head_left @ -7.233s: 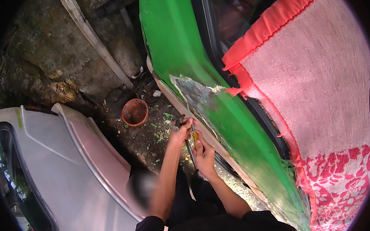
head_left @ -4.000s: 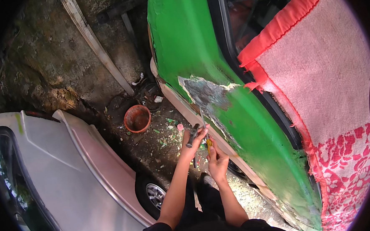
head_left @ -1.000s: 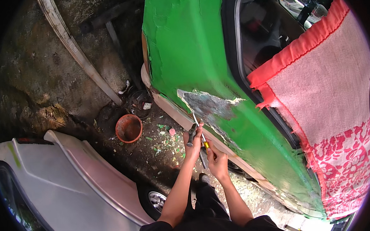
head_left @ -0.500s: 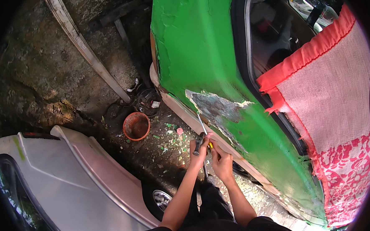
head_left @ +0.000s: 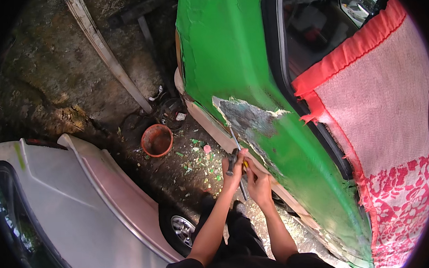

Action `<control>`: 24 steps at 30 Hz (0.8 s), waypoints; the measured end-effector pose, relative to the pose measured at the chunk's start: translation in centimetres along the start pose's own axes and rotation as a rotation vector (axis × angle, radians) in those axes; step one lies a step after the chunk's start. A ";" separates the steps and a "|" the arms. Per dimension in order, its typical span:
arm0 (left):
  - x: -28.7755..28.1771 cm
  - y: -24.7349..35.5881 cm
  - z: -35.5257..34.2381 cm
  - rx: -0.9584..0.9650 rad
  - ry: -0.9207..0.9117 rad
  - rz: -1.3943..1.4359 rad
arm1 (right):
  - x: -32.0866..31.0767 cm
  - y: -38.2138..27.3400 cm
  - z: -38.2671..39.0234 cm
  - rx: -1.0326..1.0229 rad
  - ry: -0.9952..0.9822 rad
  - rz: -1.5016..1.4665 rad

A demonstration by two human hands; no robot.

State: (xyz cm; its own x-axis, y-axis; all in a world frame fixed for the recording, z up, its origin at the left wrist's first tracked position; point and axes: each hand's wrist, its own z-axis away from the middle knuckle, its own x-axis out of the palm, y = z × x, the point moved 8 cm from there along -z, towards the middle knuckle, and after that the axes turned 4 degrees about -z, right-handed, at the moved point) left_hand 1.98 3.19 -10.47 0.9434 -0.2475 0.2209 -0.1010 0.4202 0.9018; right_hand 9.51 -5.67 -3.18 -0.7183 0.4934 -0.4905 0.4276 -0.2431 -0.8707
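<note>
A green car body panel (head_left: 219,46) fills the upper middle, with a patch of scraped bare grey metal (head_left: 247,120) on it. My left hand (head_left: 232,174) is closed on a dark-handled tool (head_left: 231,161) just below the patch. Touching it on the right, my right hand (head_left: 260,186) grips a yellow-handled scraper (head_left: 245,165). A thin metal blade (head_left: 235,140) runs from the hands up to the patch's lower edge. Both forearms come up from the bottom edge.
A red and pink patterned cloth (head_left: 384,125) hangs over the car at right. On the dirt sit an orange clay pot (head_left: 156,140) and scattered green paint chips (head_left: 196,159). A silver car (head_left: 82,209) is at lower left, and a long plank (head_left: 108,54) leans at the back.
The hands stay at the lower edge of the scraped patch. The view has shifted slightly, bringing more of the car window and a mirror into sight.
</note>
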 end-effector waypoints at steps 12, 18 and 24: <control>-0.9 -2.0 -2.4 -0.154 -0.084 0.026 | 0.7 1.1 0.2 -0.019 0.014 0.023; 0.2 -1.3 -1.0 0.044 0.003 0.054 | -1.2 1.6 1.4 -0.111 0.051 -0.077; 0.2 -0.5 -1.1 -0.027 -0.025 0.078 | -0.8 1.8 0.3 0.070 -0.063 0.054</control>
State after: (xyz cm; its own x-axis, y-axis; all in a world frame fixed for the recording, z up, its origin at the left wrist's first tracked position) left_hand 2.62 3.91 -11.32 0.9247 -0.2352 0.2994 -0.1646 0.4623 0.8713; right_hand 10.66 -6.78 -4.36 -0.7293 0.4248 -0.5364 0.4292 -0.3265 -0.8421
